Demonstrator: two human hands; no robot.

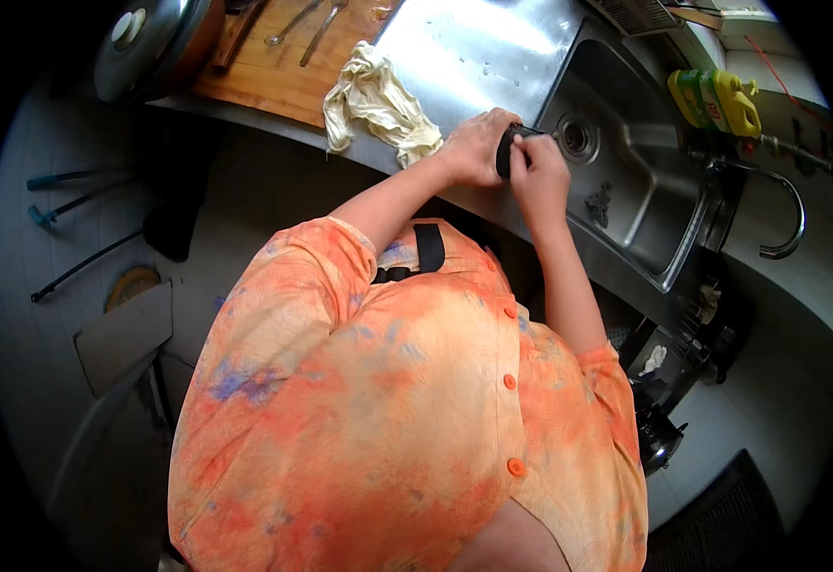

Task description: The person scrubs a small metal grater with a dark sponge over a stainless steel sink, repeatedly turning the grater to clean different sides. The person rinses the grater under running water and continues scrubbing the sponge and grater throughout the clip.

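Observation:
At the counter's front edge, beside the sink, my left hand (pixel 475 149) holds a small black object (pixel 506 154) whose kind I cannot tell. My right hand (pixel 541 170) meets it from the right, with bent fingers pressed on its side; the fingers hide part of it. A crumpled cream cloth (pixel 386 100) lies to the left of my left hand, partly over a wooden board (pixel 273 89) and partly on the counter's edge. Behind my hands is a shiny stainless steel surface (pixel 480 53) with water drops.
Two metal utensils (pixel 325 32) lie on the board, beside a lidded pot (pixel 155 53) at far left. The steel sink (pixel 631 114) holds a grey scouring pad (pixel 599 205) near its drain. A yellow-green jug (pixel 713 102) and curved faucet (pixel 792 207) stand beyond.

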